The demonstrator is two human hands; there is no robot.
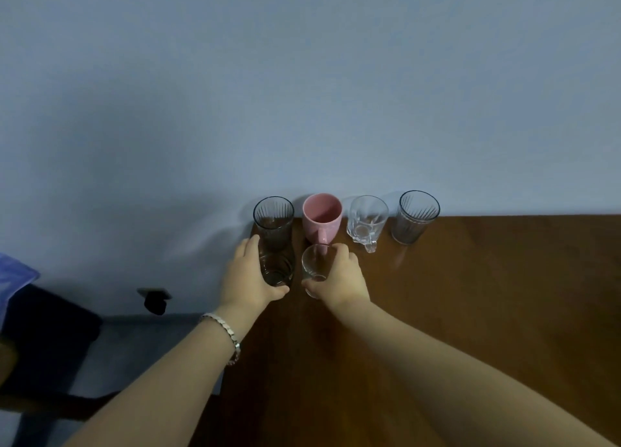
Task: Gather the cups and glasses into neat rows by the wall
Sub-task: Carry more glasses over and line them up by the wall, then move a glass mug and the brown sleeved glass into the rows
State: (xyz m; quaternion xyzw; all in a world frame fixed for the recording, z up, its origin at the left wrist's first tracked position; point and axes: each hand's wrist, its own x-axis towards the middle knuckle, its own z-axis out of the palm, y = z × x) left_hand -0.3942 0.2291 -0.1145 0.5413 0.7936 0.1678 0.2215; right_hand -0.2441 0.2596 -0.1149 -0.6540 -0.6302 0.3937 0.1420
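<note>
Along the wall stands a row on the brown table (470, 295): a dark ribbed glass (273, 221), a pink mug (322, 219) with its handle toward me, a clear glass mug (367, 221), and another dark ribbed glass (416, 216). In front of that row, my left hand (250, 275) is wrapped around a dark tumbler (277, 266), just before the left ribbed glass. My right hand (339, 275) grips a small clear glass (314, 265) in front of the pink mug. Both held glasses are upright.
The table's left edge runs just left of the dark tumbler. Beyond it are the floor, a dark seat (50, 329) with blue cloth (15, 278), and a small dark object (155, 299) at the wall base. A bracelet sits on my left wrist.
</note>
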